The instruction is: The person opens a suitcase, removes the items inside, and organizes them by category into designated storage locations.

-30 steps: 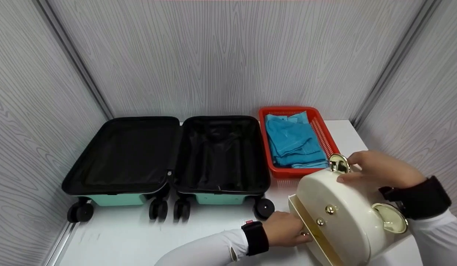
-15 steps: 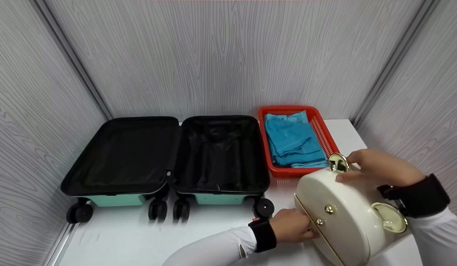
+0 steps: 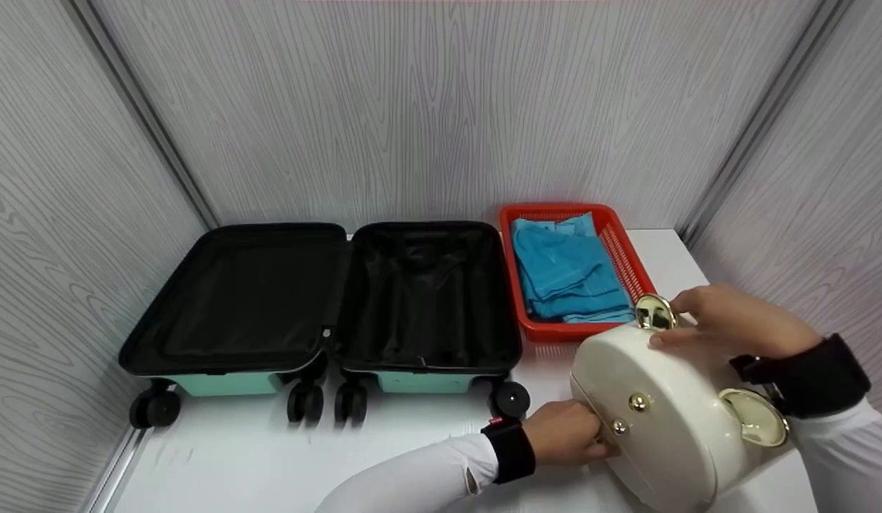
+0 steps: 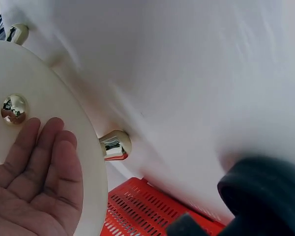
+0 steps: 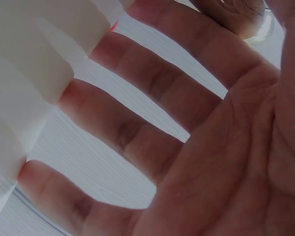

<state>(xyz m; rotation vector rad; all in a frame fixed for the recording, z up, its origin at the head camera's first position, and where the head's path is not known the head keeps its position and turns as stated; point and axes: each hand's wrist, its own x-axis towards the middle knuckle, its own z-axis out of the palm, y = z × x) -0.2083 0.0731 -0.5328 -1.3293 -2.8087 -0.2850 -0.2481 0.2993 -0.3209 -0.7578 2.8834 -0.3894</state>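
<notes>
A cream storage box [image 3: 655, 399] with gold-rimmed round ears stands tilted toward the lower right of the head view. Gold round studs [image 3: 639, 402] sit on its face, and its drawer is flush with the body. At the drawer front, my left hand [image 3: 566, 433] pinches what looks like a small gold knob, mostly hidden by the fingers. The left wrist view shows the hand's other fingers [image 4: 44, 157] loosely bent against the cream front. My right hand [image 3: 740, 320] rests on the box beside the upper ear [image 3: 655, 312]; its spread, nearly straight fingers [image 5: 123, 128] touch the shell.
An open suitcase [image 3: 245, 299] with black lining and mint shell lies on the white table [image 3: 270, 456], its wheels [image 3: 511, 399] facing me. To its right, a red basket [image 3: 533, 332] holds folded blue cloth [image 3: 562, 263]. Grey wood-grain panels [image 3: 427, 107] enclose the table.
One second ago the drawer stood slightly out, showing a yellowish gap. My left hand has moved right with it, and the gap has closed. The right hand has stayed in place.
</notes>
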